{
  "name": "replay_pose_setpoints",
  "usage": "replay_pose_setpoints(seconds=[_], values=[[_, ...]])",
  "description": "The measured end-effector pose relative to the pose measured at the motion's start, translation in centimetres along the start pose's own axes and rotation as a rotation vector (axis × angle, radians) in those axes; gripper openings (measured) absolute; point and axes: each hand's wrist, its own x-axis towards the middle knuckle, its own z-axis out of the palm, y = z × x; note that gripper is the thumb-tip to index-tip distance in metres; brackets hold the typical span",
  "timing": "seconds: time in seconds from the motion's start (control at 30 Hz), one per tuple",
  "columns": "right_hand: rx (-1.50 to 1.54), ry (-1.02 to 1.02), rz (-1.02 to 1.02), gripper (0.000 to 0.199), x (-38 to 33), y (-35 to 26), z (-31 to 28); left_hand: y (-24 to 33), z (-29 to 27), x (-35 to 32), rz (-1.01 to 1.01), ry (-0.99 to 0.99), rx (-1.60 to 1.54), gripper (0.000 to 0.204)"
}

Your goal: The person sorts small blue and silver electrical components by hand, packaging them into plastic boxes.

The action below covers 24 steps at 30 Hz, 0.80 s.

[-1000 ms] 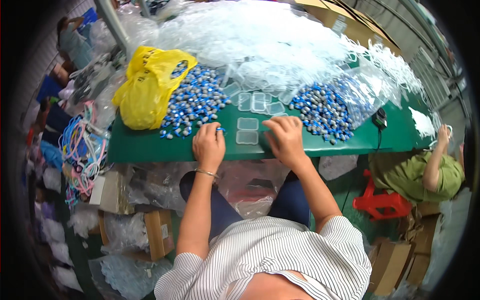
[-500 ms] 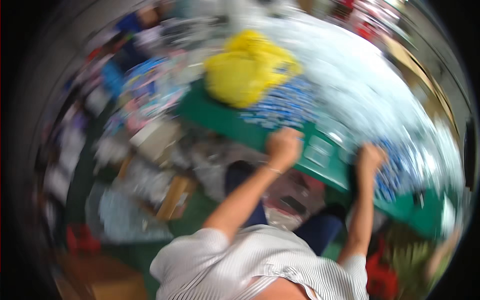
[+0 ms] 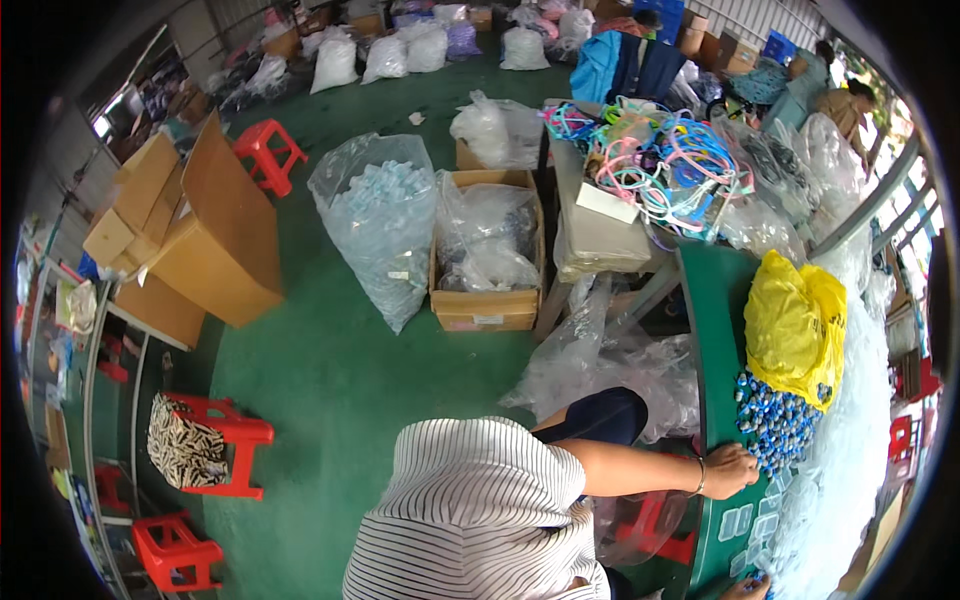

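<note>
The heap of small blue and white beads [image 3: 775,425] lay on the green surface [image 3: 712,330], and the left hand [image 3: 728,470] rested flat at the heap's near edge, fingers spread and touching it, grasping nothing. Only the fingertips of the right hand [image 3: 752,587] showed at the lower rim, so whether it held anything could not be told. Small clear plastic cases [image 3: 745,520] lay between the two hands, beside the heap. Beyond the heap slumped a yellow plastic bag [image 3: 795,325], crowding the surface. Farther off stood a cardboard box [image 3: 487,250] and a clear sack [image 3: 380,220] on the floor.
</note>
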Motion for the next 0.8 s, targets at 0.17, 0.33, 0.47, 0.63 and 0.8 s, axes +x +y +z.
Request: replay_pose_setpoints(seconds=[0.17, 0.33, 0.47, 0.63, 0.8], values=[[0.63, 0.075, 0.11, 0.036, -0.3, 0.5, 3.0, 0.9, -0.2, 0.3, 0.0, -0.018, -0.082, 0.009], [1.138, -0.071, 0.35, 0.025, -2.5, -4.6, -1.6, 2.2, -2.7, 1.2, -0.136, -0.227, -0.437, 0.019], [1.11, -0.073, 0.306, 0.023, 1.3, -12.5, -6.2, 1.0, -5.6, 0.8, -0.127, -0.229, -0.422, 0.014], [1.115, -0.055, 0.323, 0.017, 1.3, -13.1, -7.5, 3.4, -4.6, 1.8, -0.215, -0.446, -0.424, 0.012], [1.024, -0.049, 0.336, 0.018, 0.5, -12.5, -6.6, 4.5, -2.1, 1.3, -0.048, -0.414, -0.287, 0.012]])
